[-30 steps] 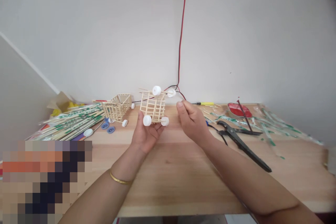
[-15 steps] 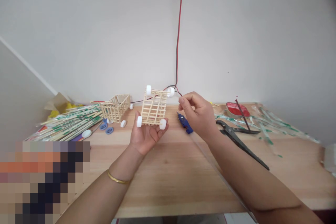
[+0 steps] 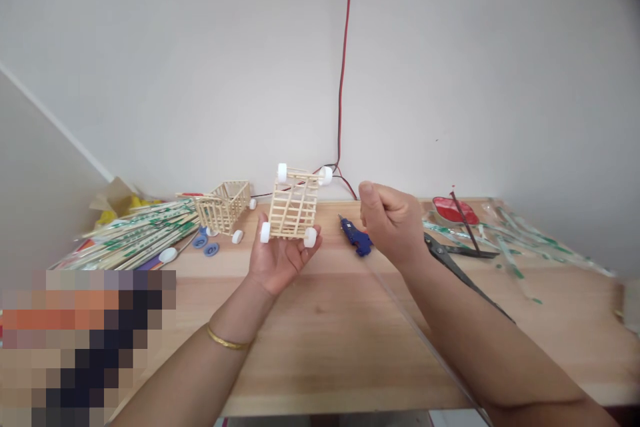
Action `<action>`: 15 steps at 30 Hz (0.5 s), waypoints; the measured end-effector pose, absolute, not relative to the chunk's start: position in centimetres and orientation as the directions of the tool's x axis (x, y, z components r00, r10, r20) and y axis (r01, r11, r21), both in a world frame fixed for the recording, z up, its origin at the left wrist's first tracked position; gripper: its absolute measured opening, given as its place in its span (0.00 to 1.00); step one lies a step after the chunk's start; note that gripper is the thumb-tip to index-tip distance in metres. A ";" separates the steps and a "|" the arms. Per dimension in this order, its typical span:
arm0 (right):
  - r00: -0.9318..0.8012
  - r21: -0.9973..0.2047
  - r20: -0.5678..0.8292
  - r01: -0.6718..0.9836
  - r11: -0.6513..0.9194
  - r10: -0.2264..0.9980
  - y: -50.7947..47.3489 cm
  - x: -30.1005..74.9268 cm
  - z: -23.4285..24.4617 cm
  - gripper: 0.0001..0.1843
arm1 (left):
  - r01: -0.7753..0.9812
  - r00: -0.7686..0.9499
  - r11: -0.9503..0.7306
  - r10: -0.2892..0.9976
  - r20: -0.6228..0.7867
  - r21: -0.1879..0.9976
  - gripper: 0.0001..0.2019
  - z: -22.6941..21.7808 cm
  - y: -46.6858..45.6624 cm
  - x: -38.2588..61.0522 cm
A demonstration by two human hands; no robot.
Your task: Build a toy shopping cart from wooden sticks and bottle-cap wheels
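- the right hand [image 3: 393, 221] had drawn away to the right of the blue glue gun [image 3: 356, 239], closed in a fist; whether it pinched anything could not be told.
- left of the glue gun, the left hand [image 3: 281, 260] gripped the stick cart [image 3: 294, 208], so it now seemed to bear the work alone.
- the stick cart looked wooden, a pale, open lattice, slightly skewed; its smooth white wheels [image 3: 310, 237] were thick, rounded discs.
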State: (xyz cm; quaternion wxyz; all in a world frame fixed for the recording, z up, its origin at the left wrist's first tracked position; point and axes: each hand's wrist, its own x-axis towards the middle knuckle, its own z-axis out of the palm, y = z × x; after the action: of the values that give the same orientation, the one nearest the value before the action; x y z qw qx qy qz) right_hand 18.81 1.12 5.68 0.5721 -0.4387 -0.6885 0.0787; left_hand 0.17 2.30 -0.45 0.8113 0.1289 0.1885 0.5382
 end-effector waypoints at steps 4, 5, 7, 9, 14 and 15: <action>0.027 -0.544 0.774 0.541 0.642 0.633 1.4 18.3 5.2 0.17 | -0.843 0.319 0.360 0.933 -0.169 0.399 0.29 -0.2 2.5 0.0; 0.015 -0.525 0.788 0.538 0.660 0.615 1.5 18.1 5.0 0.13 | -0.847 0.313 0.354 0.935 -0.166 0.396 0.28 -0.2 2.5 -0.1; -0.011 -0.494 0.806 0.539 0.682 0.592 1.5 17.8 4.7 0.07 | -0.853 0.304 0.344 0.939 -0.162 0.392 0.28 -0.2 2.6 -0.1; -0.048 -0.469 0.803 0.563 0.680 0.594 1.4 17.5 4.4 0.09 | -0.856 0.302 0.341 0.940 -0.159 0.389 0.28 -0.2 2.6 -0.2; -0.181 -0.457 0.723 0.599 0.658 0.667 1.1 16.8 3.4 0.18 | -0.868 0.306 0.331 0.944 -0.126 0.369 0.28 -0.3 2.6 -0.4; -0.197 -0.469 0.701 0.597 0.651 0.686 1.1 16.6 3.2 0.17 | -0.873 0.302 0.324 0.946 -0.118 0.364 0.27 -0.3 2.6 -0.5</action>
State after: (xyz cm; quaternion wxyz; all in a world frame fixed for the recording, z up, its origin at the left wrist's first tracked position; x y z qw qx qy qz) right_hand 16.61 1.13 3.20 0.4786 -0.4151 -0.7723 0.0464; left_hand -0.46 2.62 -0.31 0.7986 0.1161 0.1565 0.5695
